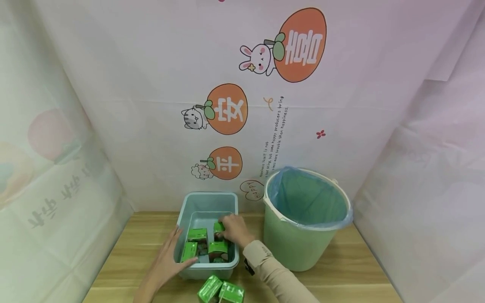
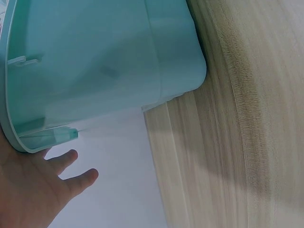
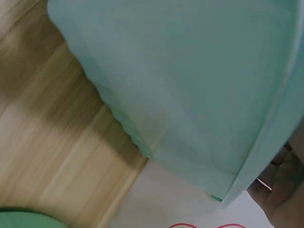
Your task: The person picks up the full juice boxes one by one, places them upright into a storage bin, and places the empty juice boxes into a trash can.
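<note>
A light blue plastic bin (image 1: 210, 266) stands on the table, with several green packs (image 1: 197, 234) lying in it; their lower sides look dark brown. My left hand (image 1: 166, 259) rests against the bin's left rim, fingers extended and spread, thumb reaching over the front left corner. In the left wrist view the left hand (image 2: 33, 190) is at the rim, with nothing in it. Inside the bin at the right, my right hand (image 1: 235, 229) grips a green pack (image 1: 218, 228) with curled fingers. The right wrist view mostly shows the bin's outer wall (image 3: 180, 85), with part of that hand behind the rim.
Two more green packs (image 1: 232, 292) lie on the wooden table (image 1: 125, 261) before the bin. To the right stands a tall pale green bucket (image 1: 293, 248) lined with a blue bag (image 1: 288, 181). A printed white cloth (image 1: 151, 126) hangs behind.
</note>
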### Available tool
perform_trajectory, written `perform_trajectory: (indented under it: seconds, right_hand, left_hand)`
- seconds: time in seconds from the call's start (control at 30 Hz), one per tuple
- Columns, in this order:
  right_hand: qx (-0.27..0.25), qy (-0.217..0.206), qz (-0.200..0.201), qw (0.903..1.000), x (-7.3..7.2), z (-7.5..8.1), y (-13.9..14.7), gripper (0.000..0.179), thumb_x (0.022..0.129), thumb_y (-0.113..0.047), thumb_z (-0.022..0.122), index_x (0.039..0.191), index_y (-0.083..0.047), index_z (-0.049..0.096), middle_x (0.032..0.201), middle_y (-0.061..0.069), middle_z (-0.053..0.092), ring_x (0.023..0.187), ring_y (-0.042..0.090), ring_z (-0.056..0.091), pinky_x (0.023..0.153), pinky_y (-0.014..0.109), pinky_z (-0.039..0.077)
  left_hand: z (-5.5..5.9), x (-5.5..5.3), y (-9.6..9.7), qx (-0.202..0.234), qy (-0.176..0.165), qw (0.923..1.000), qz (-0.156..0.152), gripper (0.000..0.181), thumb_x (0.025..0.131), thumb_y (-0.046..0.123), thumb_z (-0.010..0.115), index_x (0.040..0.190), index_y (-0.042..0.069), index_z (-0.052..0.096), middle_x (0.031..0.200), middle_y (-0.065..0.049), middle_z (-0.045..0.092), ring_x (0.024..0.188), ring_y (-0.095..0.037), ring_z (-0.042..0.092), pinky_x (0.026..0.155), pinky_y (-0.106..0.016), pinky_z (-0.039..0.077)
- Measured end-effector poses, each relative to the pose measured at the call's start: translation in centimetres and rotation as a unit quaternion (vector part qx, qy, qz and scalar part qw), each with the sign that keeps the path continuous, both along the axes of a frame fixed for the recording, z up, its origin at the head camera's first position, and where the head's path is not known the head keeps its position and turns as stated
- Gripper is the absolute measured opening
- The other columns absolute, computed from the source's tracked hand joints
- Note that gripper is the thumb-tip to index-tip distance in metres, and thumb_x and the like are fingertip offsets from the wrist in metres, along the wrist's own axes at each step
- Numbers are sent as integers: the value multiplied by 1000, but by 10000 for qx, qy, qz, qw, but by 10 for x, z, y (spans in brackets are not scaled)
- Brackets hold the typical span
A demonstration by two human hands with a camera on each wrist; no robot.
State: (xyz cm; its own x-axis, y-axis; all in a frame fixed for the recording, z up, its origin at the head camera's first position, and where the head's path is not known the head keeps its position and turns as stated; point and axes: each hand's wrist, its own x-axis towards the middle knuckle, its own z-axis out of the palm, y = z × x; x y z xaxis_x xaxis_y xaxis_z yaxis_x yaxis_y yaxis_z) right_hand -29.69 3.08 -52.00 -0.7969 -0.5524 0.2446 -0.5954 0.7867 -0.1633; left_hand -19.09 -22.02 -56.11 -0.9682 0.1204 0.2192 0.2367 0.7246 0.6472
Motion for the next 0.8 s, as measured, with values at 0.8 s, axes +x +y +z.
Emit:
perform_trajectory:
  seconds: [0.8]
  right_hand:
    - [352, -150, -20, 9993, -4, -5, -17, 23, 81, -25, 95, 92, -11, 82, 63, -9, 40, 57, 7, 32, 50, 21, 24]
  left_hand:
    - [-6, -3, 0, 36, 89, 9999, 41, 114, 84, 61, 83, 167, 7, 28, 175, -19, 15, 151, -56, 27, 110, -80, 33]
